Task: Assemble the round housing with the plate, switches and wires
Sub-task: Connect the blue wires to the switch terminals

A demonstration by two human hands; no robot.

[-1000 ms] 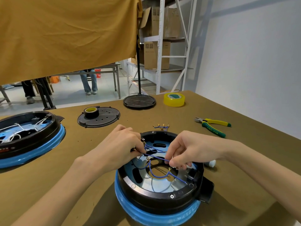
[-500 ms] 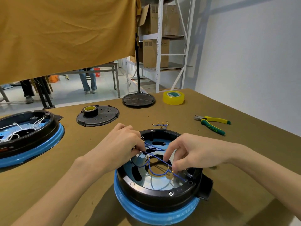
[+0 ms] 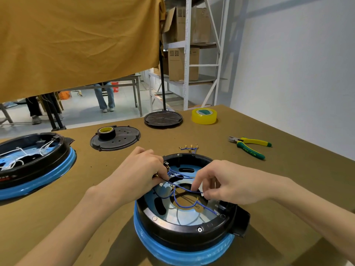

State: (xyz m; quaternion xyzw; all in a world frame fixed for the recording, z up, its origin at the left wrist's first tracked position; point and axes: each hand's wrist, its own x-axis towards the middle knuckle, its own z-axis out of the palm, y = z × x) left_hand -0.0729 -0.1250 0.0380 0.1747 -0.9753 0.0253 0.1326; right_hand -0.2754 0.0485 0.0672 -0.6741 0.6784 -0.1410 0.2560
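Observation:
A round black housing (image 3: pixel 184 230) with a blue base ring sits upside down on the table near me. Inside it lies a pale metal plate (image 3: pixel 184 217) crossed by thin blue wires (image 3: pixel 180 188). My left hand (image 3: pixel 138 173) reaches over the housing's left rim and pinches one end of a blue wire beside a small brass terminal. My right hand (image 3: pixel 224 184) hovers over the right side and pinches the same wire further along, pulling it taut. A loose bundle of blue wires with brass terminals (image 3: pixel 189 147) lies just behind the housing.
A second housing (image 3: pixel 32 166) with white wires sits at the left. Behind are a black perforated cover (image 3: pixel 123 142) carrying a black tape roll (image 3: pixel 106 131), a round black stand base (image 3: pixel 163 118), yellow tape (image 3: pixel 204 116) and green-yellow cutters (image 3: pixel 249 147). People stand beyond the table.
My right hand has slid a little left and nearer along the blue wire. My left hand stays at the left rim. The view has shifted slightly.

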